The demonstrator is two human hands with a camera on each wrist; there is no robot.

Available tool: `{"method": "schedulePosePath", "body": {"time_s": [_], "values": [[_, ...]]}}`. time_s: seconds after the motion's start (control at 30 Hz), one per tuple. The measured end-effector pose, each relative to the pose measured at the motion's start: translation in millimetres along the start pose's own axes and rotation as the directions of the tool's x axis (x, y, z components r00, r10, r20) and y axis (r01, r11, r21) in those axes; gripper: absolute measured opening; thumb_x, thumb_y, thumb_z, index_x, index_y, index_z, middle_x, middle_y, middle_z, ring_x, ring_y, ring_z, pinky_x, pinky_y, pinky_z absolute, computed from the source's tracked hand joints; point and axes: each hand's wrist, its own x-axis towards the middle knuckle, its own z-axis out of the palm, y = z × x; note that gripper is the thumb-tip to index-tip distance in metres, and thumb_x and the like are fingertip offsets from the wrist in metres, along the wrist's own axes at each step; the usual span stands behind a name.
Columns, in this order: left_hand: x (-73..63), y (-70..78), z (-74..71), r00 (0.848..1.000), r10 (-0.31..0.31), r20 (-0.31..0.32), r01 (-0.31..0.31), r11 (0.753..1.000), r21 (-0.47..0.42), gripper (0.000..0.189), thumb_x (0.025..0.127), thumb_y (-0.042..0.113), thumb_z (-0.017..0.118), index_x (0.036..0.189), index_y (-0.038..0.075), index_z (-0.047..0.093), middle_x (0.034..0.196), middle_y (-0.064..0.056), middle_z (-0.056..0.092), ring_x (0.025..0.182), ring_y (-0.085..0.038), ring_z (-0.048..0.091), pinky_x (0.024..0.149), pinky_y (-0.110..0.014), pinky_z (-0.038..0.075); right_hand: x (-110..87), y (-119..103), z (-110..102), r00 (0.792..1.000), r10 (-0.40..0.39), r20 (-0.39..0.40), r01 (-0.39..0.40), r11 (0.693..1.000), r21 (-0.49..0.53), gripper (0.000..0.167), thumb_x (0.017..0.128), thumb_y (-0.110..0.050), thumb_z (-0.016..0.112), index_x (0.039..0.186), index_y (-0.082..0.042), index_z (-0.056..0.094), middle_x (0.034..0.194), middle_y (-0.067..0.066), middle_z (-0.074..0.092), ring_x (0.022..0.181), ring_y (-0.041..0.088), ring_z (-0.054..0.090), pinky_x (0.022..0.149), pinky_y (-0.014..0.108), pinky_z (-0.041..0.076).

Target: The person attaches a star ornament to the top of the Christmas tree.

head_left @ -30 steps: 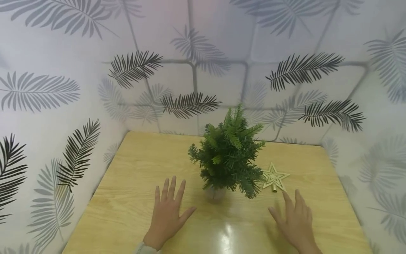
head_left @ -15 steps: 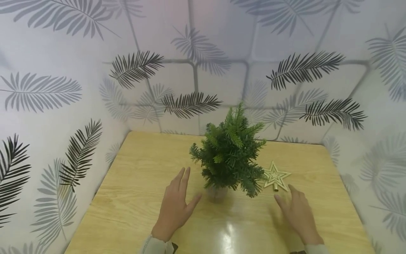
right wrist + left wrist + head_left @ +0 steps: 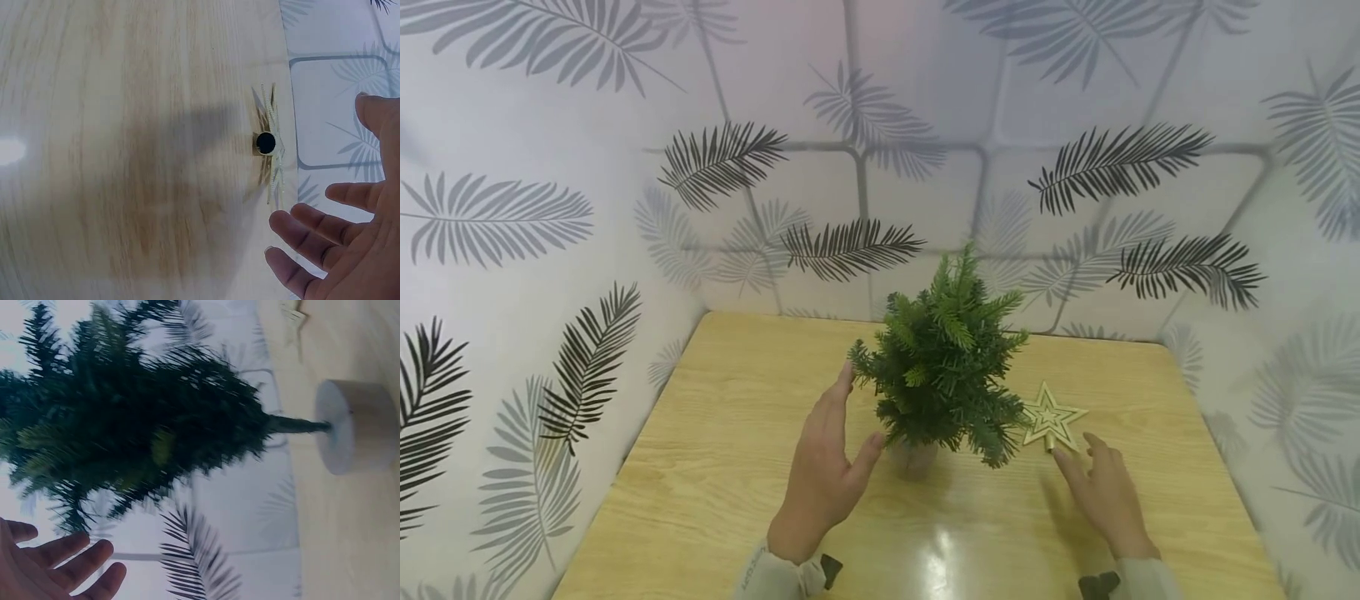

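At the far side, big white wall (image 3: 917, 75) with grey and black leaf shapes all over. In front of it, flat yellow wood table (image 3: 752, 367), with a shiny patch at the near side. In the middle, small bushy green tree (image 3: 940, 367) with needles like plastic, standing up straight.

By the look of it, just at the reaching step, with nothing picked up yet. Next, seems to call for bending the fingers in: softly on the left, and with a small pinch on the right.

To the left of the tree, bare left hand (image 3: 820, 462), thumb and fingers apart, holding nothing. Very close to the needles; cannot tell if touching. To the right and nearer, bare right hand (image 3: 1105, 496), thumb and fingers apart too, holding nothing. Just beside the thumb, flat gold star (image 3: 1051, 412), lying on the table to the right of the tree. Under the tree, short round block (image 3: 375, 428) with a pale top. Smallest of all, little gold tube (image 3: 1051, 445) at the near end of the star, maybe touched by the thumb; cannot tell.
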Motion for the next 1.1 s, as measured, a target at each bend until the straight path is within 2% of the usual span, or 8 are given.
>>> {"method": "schedulePosePath", "body": {"time_s": [0.13,0.27,0.57,0.87,1.1], "values": [[8.4,11.6,-3.7,0.999,0.016,-0.036,-0.017,1.000,-0.025,0.081,0.107,0.059,0.037,0.163,0.001,0.022,0.164,-0.018,0.034,0.149,-0.034,0.037,0.118,-0.052,0.034,5.1,-1.4,5.4,1.000,0.022,0.015,-0.022,1.000,0.021,0.084,0.107,-0.052,0.048,0.152,0.017,0.028,0.136,0.045,0.042,0.110,0.055,0.057,0.086,0.066,0.052],[16.1,23.3,-7.8,0.998,0.015,-0.056,-0.017,0.999,-0.030,0.083,0.107,0.060,0.037,0.163,0.001,0.021,0.167,-0.016,0.027,0.152,-0.035,0.029,0.120,-0.053,0.029,9.6,-1.7,10.8,0.998,0.055,0.031,-0.057,0.997,0.049,0.084,0.107,-0.049,0.050,0.152,0.018,0.027,0.138,0.045,0.040,0.120,0.059,0.050,0.095,0.069,0.046],[38.5,41.0,-5.6,0.991,0.077,-0.110,-0.081,0.996,-0.036,0.082,0.106,0.062,0.036,0.162,0.003,0.027,0.165,-0.012,0.034,0.149,-0.034,0.036,0.115,-0.063,0.031,20.6,6.0,20.3,0.996,0.093,-0.015,-0.093,0.995,0.044,0.074,0.107,-0.035,0.055,0.148,0.021,0.029,0.133,0.046,0.038,0.115,0.058,0.051,0.092,0.067,0.048],[67.0,62.1,-1.4,0.982,0.109,-0.154,-0.122,0.990,-0.072,0.080,0.107,0.058,0.037,0.160,-0.001,0.029,0.162,-0.019,0.037,0.148,-0.032,0.037,0.117,-0.058,0.030,28.0,9.2,24.0,0.986,0.165,-0.007,-0.165,0.986,0.035,0.075,0.106,-0.038,0.056,0.148,0.020,0.031,0.139,0.045,0.032,0.121,0.063,0.046,0.100,0.069,0.042],[84.4,69.3,-2.2,0.967,0.120,-0.227,-0.143,0.986,-0.089,0.076,0.108,0.053,0.039,0.156,-0.005,0.033,0.157,-0.021,0.042,0.145,-0.031,0.042,0.117,-0.052,0.034,33.8,4.1,26.9,0.986,0.165,-0.015,-0.166,0.986,-0.012,0.072,0.106,-0.039,0.055,0.144,0.019,0.038,0.135,0.044,0.036,0.112,0.063,0.052,0.090,0.070,0.046]]}}
